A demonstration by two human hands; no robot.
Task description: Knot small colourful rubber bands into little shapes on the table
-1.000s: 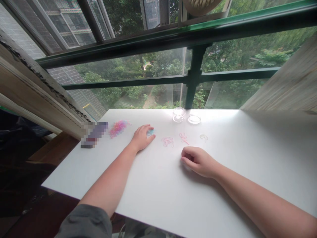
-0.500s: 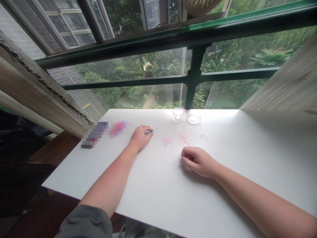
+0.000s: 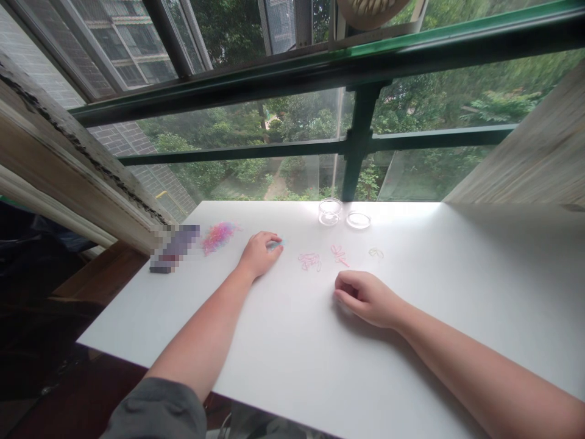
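1. Beyond the table, across the upper part of the view, a green-framed window [image 3: 359, 131] looks out on trees and a brick building.
2. Below it spreads the white table [image 3: 283, 332], its far edge by the window.
3. On the table, the right hand [image 3: 368, 299] rests on its side, loosely curled, well apart from the left; whether anything sits inside the curl, I cannot tell.
4. Farther left, the left hand [image 3: 260, 253] reaches forward from a grey sleeve [image 3: 158, 408], thumb and fingers close around the blue bands; whether they pinch them, I cannot tell.
5. Near the table's left edge lies a pixelated object [image 3: 176, 249].
6. Just beside it, to the right, is a multicoloured pile [image 3: 219, 237] of small bands.
7. Near the far edge stands a clear round container [image 3: 329, 212].
8. Just right of that lies a clear round lid [image 3: 358, 220].
9. Between the hands are a pink cluster [image 3: 311, 262] and, to its right, a second pink cluster [image 3: 339, 255].
10. Beyond the right hand lies a small pale greenish cluster [image 3: 376, 252].
11. At the left fingertips, partly hidden, are the blue bands [image 3: 276, 244].
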